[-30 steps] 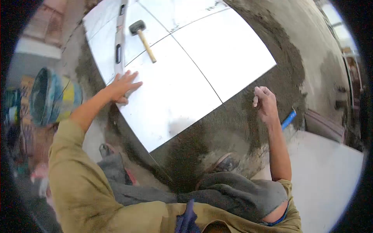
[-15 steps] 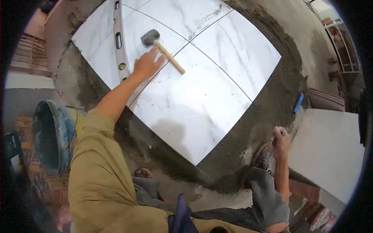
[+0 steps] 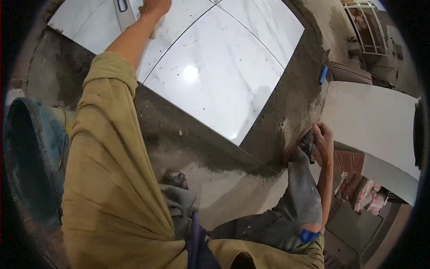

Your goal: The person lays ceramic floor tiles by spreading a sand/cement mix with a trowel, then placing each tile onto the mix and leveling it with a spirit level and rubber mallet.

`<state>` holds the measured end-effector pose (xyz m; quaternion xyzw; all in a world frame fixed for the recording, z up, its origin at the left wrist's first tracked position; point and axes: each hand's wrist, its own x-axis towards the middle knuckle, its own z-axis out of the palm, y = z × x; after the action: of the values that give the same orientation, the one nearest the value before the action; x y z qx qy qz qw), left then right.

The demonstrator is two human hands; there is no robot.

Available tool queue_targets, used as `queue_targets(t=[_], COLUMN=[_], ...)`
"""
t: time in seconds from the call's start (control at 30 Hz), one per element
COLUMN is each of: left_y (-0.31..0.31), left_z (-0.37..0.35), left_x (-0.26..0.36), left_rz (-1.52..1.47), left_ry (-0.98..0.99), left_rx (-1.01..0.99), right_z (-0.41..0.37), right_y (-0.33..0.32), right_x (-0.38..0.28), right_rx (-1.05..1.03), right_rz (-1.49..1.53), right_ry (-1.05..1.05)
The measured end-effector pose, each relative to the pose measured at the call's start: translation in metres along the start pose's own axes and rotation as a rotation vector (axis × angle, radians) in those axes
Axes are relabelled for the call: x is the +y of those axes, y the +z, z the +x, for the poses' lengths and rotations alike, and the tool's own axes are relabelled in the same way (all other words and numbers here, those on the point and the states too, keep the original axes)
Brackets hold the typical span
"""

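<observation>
My left hand [image 3: 155, 8] is closed at the top edge, over the white marble-look tiles [image 3: 215, 71]. A short piece of wooden mallet handle [image 3: 153, 33] shows just below it; the mallet's head is not visible. Beside this hand, a metal spirit level [image 3: 124, 14] lies on the tiles, partly out of view. My right hand [image 3: 324, 134] is curled closed beside my right shoe [image 3: 307, 145], at the right edge of the mortar bed, with nothing visible in its fingers.
Wet grey mortar [image 3: 264, 134] borders the tiles. A blue-handled tool [image 3: 323, 75] lies at the right, near a large white slab [image 3: 367, 116]. At the left stands a dirty bucket [image 3: 33, 157]. Red and white bags [image 3: 365, 193] are at the lower right.
My left hand has closed on the mallet and moved it left across the tiles. The view has shifted, so the tiles sit higher in it. My right hand remains near the shoe.
</observation>
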<state>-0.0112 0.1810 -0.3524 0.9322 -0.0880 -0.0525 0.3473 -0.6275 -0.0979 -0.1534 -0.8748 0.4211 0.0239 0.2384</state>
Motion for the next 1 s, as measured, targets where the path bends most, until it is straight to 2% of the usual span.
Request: queue_targets(t=[0.07, 0.1, 0.13, 0.2, 0.27, 0.3, 0.33, 0.37, 0.4, 0.43, 0.5, 0.53, 0.57, 0.6, 0.67, 0.73, 0.8, 0.87, 0.9, 0.97, 1.0], left_y=[-0.01, -0.008, 0.009, 0.044, 0.02, 0.031, 0.049, 0.055, 0.026, 0.018, 0.041, 0.05, 0.036, 0.028, 0.039, 0.034, 0.036, 0.038, 0.039, 0.022, 0.026], left_z=[-0.02, -0.04, -0.034, -0.015, -0.031, -0.016, -0.004, -0.003, -0.039, -0.061, -0.072, -0.068, -0.091, -0.106, -0.101, -0.096, -0.093, -0.095, -0.094, -0.1, -0.099], left_x=[0.015, 0.021, 0.005, -0.034, -0.028, -0.041, -0.064, -0.067, -0.044, -0.032, -0.041, -0.038, -0.022, -0.011, -0.01, -0.008, -0.014, -0.023, -0.018, -0.023, -0.033], left_rz=[0.129, 0.311, 0.29, 0.318, 0.268, -0.056, 0.115, 0.113, 0.456, 0.571, 0.529, 0.494, 0.554, 0.489, 0.499, 0.445, 0.527, 0.441, 0.45, 0.503, 0.477], left_ry=[0.08, 0.151, 0.172, 0.398, 0.34, 0.203, 0.509, 0.6, 0.663, 0.754, 0.913, 0.994, 0.957, 0.959, 0.873, 0.882, 0.877, 0.908, 0.907, 0.844, 0.874], left_rx=[-0.11, -0.011, -0.019, 0.172, 0.074, 0.065, 0.235, 0.331, 0.289, 0.315, 0.141, -0.047, -0.167, -0.151, -0.198, -0.279, -0.291, -0.224, -0.215, -0.295, -0.261], right_z=[-0.022, -0.037, -0.049, -0.074, -0.101, -0.112, -0.126, -0.138, -0.149, -0.16, -0.174, -0.177, -0.181, -0.183, -0.174, -0.162, -0.152, -0.127, -0.109, -0.071, -0.042], right_y=[-0.009, -0.011, -0.011, -0.009, -0.003, -0.001, 0.001, 0.004, 0.007, 0.014, 0.034, 0.048, 0.066, 0.078, 0.093, 0.102, 0.105, 0.098, 0.096, 0.092, 0.134], right_x=[-0.047, -0.072, -0.088, -0.117, -0.155, -0.163, -0.166, -0.167, -0.168, -0.174, -0.182, -0.179, -0.174, -0.17, -0.187, -0.179, -0.163, -0.134, -0.114, -0.101, -0.051], right_rx=[-0.027, -0.064, -0.043, -0.148, -0.211, -0.361, -0.503, -0.558, -0.607, -0.557, -0.507, -0.507, -0.529, -0.548, -0.746, -0.692, -0.649, -0.779, -0.811, -0.906, -0.664], right_rz=[-0.136, -0.263, -0.273, -0.428, -0.452, -0.528, -0.593, -0.568, -0.539, -0.564, -0.592, -0.59, -0.555, -0.525, -0.557, -0.535, -0.478, -0.431, -0.42, -0.389, -0.211], right_ry=[-0.02, -0.029, -0.009, -0.049, 0.017, -0.082, -0.167, -0.267, -0.369, -0.427, -0.56, -0.631, -0.68, -0.719, -0.702, -0.717, -0.739, -0.533, -0.562, -0.284, -0.491])
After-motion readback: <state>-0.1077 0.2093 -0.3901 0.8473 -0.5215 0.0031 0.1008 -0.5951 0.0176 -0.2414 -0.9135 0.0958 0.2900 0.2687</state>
